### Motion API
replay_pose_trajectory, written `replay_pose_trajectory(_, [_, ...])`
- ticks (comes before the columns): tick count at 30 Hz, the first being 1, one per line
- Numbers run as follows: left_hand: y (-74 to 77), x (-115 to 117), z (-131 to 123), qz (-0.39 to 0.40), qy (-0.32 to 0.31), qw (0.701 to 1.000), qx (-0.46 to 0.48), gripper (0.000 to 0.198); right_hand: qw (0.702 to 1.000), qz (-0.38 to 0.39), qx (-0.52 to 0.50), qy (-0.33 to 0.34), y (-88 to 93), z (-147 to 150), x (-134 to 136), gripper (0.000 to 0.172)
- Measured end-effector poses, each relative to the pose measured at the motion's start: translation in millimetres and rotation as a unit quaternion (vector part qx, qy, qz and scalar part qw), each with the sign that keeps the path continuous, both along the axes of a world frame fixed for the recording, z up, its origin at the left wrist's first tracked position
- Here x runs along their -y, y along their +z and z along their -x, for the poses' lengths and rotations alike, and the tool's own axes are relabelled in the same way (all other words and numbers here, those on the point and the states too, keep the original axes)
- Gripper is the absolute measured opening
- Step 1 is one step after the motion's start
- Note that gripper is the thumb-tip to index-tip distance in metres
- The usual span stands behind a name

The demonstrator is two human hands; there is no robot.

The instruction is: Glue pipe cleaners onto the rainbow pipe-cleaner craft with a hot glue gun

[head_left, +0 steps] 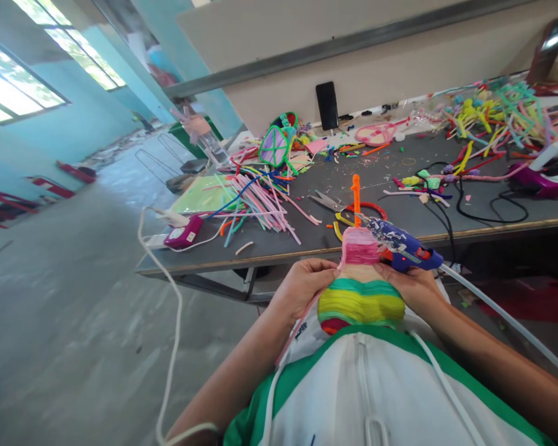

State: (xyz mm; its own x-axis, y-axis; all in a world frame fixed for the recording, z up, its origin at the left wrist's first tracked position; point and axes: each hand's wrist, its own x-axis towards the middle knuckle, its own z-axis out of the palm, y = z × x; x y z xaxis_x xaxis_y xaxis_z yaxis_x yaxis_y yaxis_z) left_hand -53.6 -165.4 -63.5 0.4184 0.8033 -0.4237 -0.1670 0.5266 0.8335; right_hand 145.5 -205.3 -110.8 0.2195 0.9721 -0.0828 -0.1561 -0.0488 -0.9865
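Observation:
My left hand (302, 286) is closed on the left side of a bottle-shaped craft piece (360, 294) wrapped in bands of pink, teal, yellow and red fuzzy wire, with an orange tip (356, 192) sticking up. My right hand (411, 286) grips a blue hot glue gun (407, 248) and also rests against the piece's right side. The gun's nozzle points at the pink wrapped neck. A pink wire strand (291, 337) trails from the piece down past my left wrist. I hold it all close to my chest, just in front of the table edge.
The grey worktable (307, 244) carries a heap of coloured wires (255, 198), scissors (328, 201), a pink device (182, 235), black cables (488, 217), more wires (497, 118) far right and an upright phone (327, 105). A white cable (172, 347) hangs on the left. Red stools (2, 207) stand far left.

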Motion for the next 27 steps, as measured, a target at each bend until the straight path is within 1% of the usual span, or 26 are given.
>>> replay_pose_trajectory(3, [-1.9,-0.8,1.3,0.003,-0.007,1.0,-0.003,0.031,1.0,0.002,-0.006,0.011,4.5,0.5,1.8,0.028])
replay_pose_trajectory(8, [-3.6,-1.6,3.3,-0.03,-0.016,0.999,-0.038,0.032,1.0,0.019,-0.001,-0.013,10.7,2.3,2.6,0.03])
replay_pose_trajectory(12, [-1.1,-0.2,1.8,-0.06,-0.018,0.995,-0.081,0.032,0.999,0.013,0.017,-0.031,9.7,3.4,2.4,0.031])
replay_pose_trajectory(16, [-1.3,0.7,0.7,-0.061,-0.016,0.995,-0.084,0.029,0.998,-0.003,0.059,-0.03,8.0,-1.9,2.4,0.027])
replay_pose_trajectory(20, [-3.4,-2.2,3.6,-0.061,0.0,0.996,-0.064,0.028,0.991,-0.045,0.122,0.008,16.2,-22.6,4.6,0.027])
replay_pose_trajectory(24, [-2.4,-7.0,6.7,-0.064,0.019,0.996,-0.051,0.027,0.979,-0.028,0.202,0.025,31.5,-41.8,11.1,0.032])
replay_pose_trajectory(27, [-0.6,-8.1,6.2,-0.066,0.026,0.997,-0.043,0.026,0.975,-0.006,0.214,0.064,36.7,-40.9,20.1,0.03])
